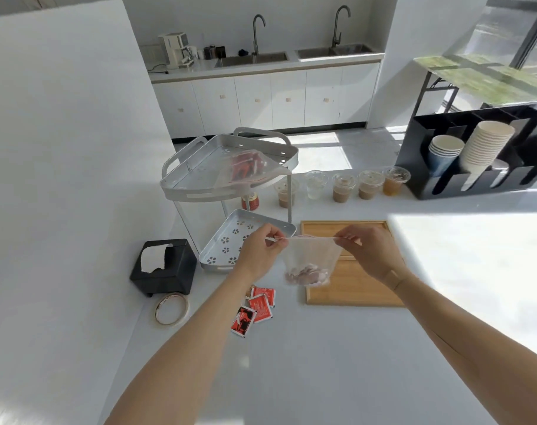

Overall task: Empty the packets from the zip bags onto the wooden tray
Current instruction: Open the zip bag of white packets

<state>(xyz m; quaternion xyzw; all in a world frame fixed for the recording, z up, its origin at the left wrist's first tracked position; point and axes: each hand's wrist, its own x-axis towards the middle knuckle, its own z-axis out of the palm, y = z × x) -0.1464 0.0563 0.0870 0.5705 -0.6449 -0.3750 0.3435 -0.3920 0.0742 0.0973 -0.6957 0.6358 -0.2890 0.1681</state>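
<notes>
A clear zip bag (310,259) hangs upright above the left part of the wooden tray (359,286), with pale pink packets (307,276) piled at its bottom. My left hand (262,248) pinches the left end of the bag's top edge. My right hand (368,246) pinches the right end, and the top is stretched between them. A second zip bag (249,167) with red packets lies on the upper shelf of the metal rack (199,185). Three red packets (256,309) lie loose on the white table, left of the tray.
The rack's lower perforated shelf (230,240) sits just behind my left hand. A black tissue box (164,266) and a tape roll (171,308) lie at the left. Several lidded drink cups (342,187) and a black cup organiser (475,154) stand behind the tray.
</notes>
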